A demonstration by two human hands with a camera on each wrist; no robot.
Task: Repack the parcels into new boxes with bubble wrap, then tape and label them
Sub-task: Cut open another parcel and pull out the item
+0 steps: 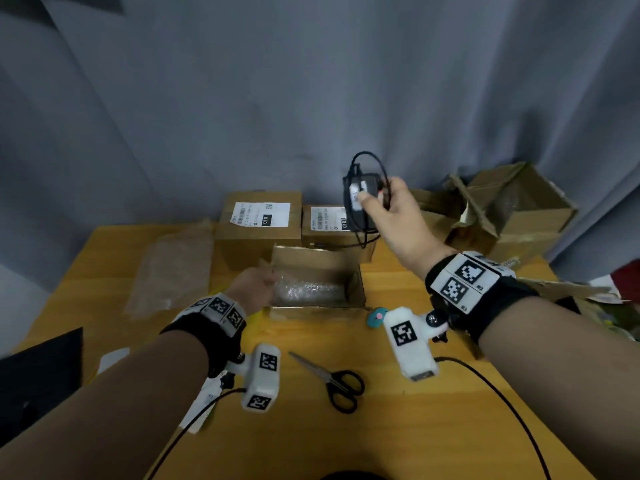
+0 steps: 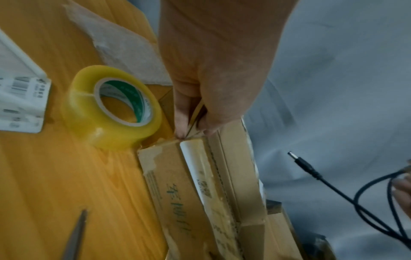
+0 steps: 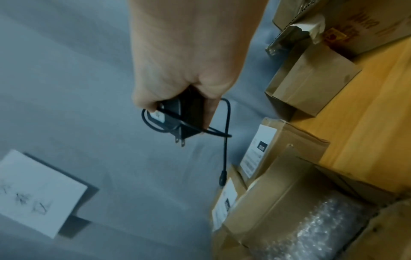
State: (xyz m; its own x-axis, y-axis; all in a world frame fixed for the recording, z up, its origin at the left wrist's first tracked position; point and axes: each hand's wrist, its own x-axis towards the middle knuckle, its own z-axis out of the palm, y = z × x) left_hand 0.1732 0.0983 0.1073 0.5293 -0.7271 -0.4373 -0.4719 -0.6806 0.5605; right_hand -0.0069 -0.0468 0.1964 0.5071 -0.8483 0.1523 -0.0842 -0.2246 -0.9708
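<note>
An open cardboard box [image 1: 356, 289] lined with bubble wrap [image 1: 304, 289] sits mid-table. My left hand [image 1: 258, 284] pinches its left flap [image 2: 195, 112] between thumb and fingers. My right hand [image 1: 388, 206] is raised above and behind the box, gripping a black power adapter [image 1: 358, 199] with its coiled black cable [image 1: 367, 161]. In the right wrist view the adapter [image 3: 186, 116] shows its plug prongs, and the cable [image 3: 225, 140] dangles toward the box with bubble wrap [image 3: 311, 228]. The cable's plug end [image 2: 304, 163] appears in the left wrist view.
Two sealed, labelled boxes [image 1: 261, 220] [image 1: 329, 226] stand behind the open one. Torn empty boxes [image 1: 509, 209] lie at the back right. Scissors [image 1: 339, 382], a tape roll [image 2: 111, 107], a bubble wrap sheet [image 1: 173, 268] and labels [image 2: 20, 98] lie on the yellow table [image 1: 381, 427].
</note>
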